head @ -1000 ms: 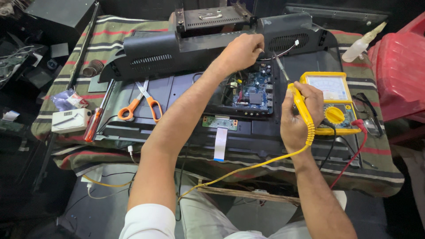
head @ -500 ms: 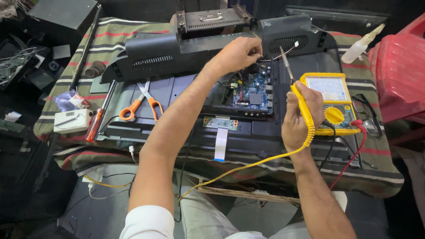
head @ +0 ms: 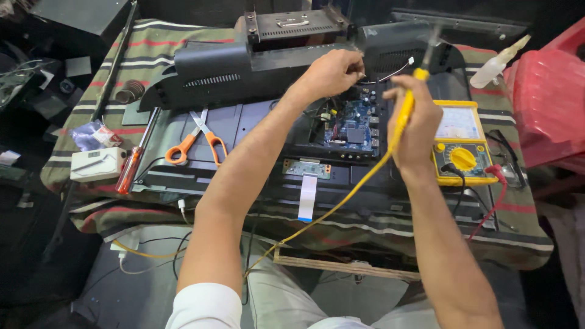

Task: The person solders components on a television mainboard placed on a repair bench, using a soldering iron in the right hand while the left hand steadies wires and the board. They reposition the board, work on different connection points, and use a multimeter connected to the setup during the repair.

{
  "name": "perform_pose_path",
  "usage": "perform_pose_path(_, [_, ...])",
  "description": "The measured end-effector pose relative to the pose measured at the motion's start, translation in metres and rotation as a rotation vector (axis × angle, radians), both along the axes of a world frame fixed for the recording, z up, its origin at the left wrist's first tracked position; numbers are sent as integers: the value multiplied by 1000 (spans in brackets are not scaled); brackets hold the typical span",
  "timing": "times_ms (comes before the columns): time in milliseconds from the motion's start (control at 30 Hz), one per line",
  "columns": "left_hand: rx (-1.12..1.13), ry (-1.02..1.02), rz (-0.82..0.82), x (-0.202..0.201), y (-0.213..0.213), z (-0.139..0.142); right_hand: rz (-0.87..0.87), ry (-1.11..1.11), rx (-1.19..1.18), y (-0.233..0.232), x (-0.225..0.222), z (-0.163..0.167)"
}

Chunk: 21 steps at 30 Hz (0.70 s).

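Your right hand [head: 419, 125] grips the yellow soldering iron [head: 407, 106], tip raised over the blue circuit board [head: 352, 129] mid-table; your left hand [head: 332, 72] pinches a thin wire [head: 390, 74]. A slip could scorch fingers or wire.

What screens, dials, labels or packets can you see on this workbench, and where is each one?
Multimeter: right of the right hand, yellow case, pale rectangular display over a round yellow dial.
Plastic packet: left edge of the striped cloth, crinkled, clear with bluish and red contents.
White box: just below the packet, flat and rectangular, plain face.
Small board: below the blue circuit board, a narrow strip with a light label.
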<state>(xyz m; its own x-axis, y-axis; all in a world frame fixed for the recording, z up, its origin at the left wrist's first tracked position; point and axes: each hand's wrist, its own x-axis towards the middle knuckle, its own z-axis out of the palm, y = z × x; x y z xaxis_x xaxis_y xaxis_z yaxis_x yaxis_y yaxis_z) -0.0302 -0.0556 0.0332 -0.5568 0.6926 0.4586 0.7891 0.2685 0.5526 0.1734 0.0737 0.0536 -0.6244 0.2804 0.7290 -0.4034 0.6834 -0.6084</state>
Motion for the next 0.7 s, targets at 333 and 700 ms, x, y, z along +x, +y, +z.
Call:
perform_pose_path(333, [18,-43,36,-4,-9,-2,41,45,307,-4,-71,-6])
perform_pose_path(700, [41,-114,34,-11,-15,-4,94,-45,154,-14,-83,-18])
